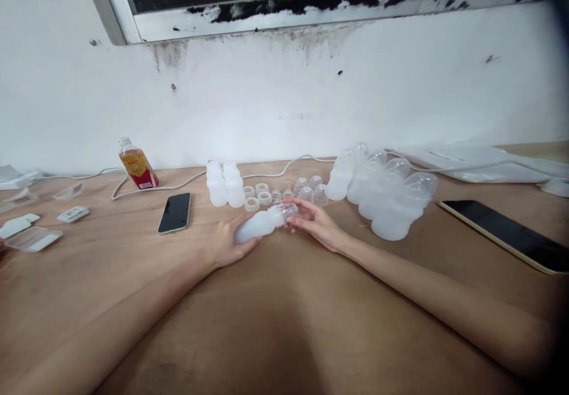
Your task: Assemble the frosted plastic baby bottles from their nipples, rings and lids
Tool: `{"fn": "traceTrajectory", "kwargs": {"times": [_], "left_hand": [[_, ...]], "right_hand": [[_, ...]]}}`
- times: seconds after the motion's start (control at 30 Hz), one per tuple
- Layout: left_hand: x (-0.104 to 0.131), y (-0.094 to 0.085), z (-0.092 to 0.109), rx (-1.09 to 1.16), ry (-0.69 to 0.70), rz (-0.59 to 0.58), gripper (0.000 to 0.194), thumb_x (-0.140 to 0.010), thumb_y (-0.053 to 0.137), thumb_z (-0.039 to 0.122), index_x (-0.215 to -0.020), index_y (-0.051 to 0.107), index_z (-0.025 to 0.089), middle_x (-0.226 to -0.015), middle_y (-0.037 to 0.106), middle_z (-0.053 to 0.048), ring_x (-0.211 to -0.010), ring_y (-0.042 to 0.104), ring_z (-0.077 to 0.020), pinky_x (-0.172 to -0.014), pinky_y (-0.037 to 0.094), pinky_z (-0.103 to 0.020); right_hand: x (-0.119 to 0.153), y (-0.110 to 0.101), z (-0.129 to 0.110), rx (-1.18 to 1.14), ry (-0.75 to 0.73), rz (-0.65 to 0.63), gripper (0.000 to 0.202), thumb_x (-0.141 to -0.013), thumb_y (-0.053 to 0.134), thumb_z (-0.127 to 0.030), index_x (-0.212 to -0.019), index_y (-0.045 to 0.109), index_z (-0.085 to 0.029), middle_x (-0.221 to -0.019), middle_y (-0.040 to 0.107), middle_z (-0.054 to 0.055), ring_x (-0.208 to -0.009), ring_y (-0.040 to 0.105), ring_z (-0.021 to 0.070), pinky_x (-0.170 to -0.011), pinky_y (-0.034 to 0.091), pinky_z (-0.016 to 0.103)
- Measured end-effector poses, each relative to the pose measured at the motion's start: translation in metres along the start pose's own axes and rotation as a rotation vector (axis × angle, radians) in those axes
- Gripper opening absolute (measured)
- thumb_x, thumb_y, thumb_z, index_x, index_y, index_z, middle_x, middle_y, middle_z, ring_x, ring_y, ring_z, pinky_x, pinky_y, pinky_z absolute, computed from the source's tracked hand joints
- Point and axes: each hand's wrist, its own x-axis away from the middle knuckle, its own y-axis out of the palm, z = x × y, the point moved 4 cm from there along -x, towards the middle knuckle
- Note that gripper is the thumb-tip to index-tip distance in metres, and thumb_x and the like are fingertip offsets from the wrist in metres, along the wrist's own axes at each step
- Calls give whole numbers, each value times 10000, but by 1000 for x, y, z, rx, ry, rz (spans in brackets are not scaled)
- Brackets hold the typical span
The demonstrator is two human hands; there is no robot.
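A frosted white baby bottle (258, 225) lies tilted between my hands above the table, its top end pointing right. My left hand (229, 242) is wrapped round the bottle's base. With the fingers of my right hand (313, 222) I grip the clear dome cap (288, 210) at the bottle's top. Just behind are several white collar rings (252, 204), small clear nipples (276, 195) and clear dome caps (306, 193). White bottles without caps (226, 185) stand to the left of the rings. On the right, several bottles with clear caps (391, 205) stand grouped together.
A phone (175, 212) and a drink bottle (138, 164) are on the left, near a white cable (284, 173). Clear plastic boxes (34, 238) sit at far left. A tablet-like device (507, 232) lies right, before a plastic bag (466, 165). The wall (249, 99) bounds the table's back.
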Motion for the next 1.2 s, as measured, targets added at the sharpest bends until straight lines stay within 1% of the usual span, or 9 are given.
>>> {"fn": "traceTrajectory", "kwargs": {"times": [0.2, 0.33, 0.43, 0.57, 0.63, 0.73, 0.83, 0.93, 1.2], "left_hand": [[-3, 0, 2, 381, -95, -137, 432, -669, 551, 404, -1045, 562, 192, -917, 640, -31, -801, 582, -234, -677, 454, -321], [-5, 8, -4, 767, -256, -314, 369, -665, 549, 422, -913, 611, 156, -747, 642, -52, -602, 579, -183, -520, 436, -275], [-4, 14, -1, 967, -260, -414, 377, -690, 522, 423, -906, 595, 122, -764, 633, -83, -546, 562, -148, -496, 421, -256], [-6, 19, 1, 1013, -137, -297, 463, -723, 501, 441, -1096, 484, 167, -995, 593, -93, -840, 570, -188, -695, 441, -282], [-8, 21, -2, 978, -108, -179, 439, -748, 485, 428, -1110, 457, 181, -1077, 551, -86, -970, 520, -190, -808, 408, -300], [-9, 25, -7, 922, -154, -109, 389, -771, 463, 416, -1059, 471, 154, -1041, 559, -90, -946, 530, -175, -837, 395, -315], [-9, 26, -7, 886, -172, -134, 382, -764, 477, 407, -1037, 484, 139, -1020, 567, -88, -924, 536, -164, -842, 392, -314], [-8, 26, -6, 863, -160, -146, 364, -771, 470, 398, -1032, 489, 144, -1023, 567, -83, -927, 536, -161, -853, 389, -315], [-9, 28, -8, 844, -125, -160, 339, -783, 464, 371, -1037, 489, 148, -1003, 573, -69, -911, 539, -147, -870, 384, -314]], "right_hand": [[5, 4, -9, 86, -3, -60, 390, -664, 614, -227, -1037, 500, -218, -720, 615, -5, -642, 581, 133, -595, 444, 268], [3, 4, -24, 200, -24, -110, 396, -676, 597, -249, -1059, 497, -232, -735, 609, -6, -661, 582, 137, -586, 441, 258], [1, 4, -48, 413, -72, -164, 400, -673, 595, -294, -1060, 516, -235, -864, 609, 21, -716, 574, 152, -591, 436, 259], [10, 5, -97, 888, -204, -137, 406, -683, 574, -375, -1062, 517, -242, -997, 582, 36, -715, 549, 153, -608, 419, 266], [17, 2, -121, 1127, -208, -41, 415, -722, 520, -416, -1091, 475, -232, -942, 590, 45, -718, 548, 163, -616, 406, 272], [25, -9, -143, 1507, -132, 145, 418, -751, 451, -478, -1075, 476, -216, -815, 593, 53, -701, 544, 189, -604, 382, 290], [25, -26, -146, 1783, 7, 305, 444, -759, 414, -510, -1063, 486, -195, -793, 585, 79, -703, 539, 219, -578, 369, 310], [21, -46, -136, 1938, 124, 355, 413, -760, 430, -479, -1012, 513, -164, -741, 578, 88, -689, 538, 226, -550, 363, 310], [12, -75, -121, 1951, 160, 381, 320, -785, 444, -355, -996, 483, -118, -857, 560, 118, -768, 539, 230, -551, 361, 284]]}}
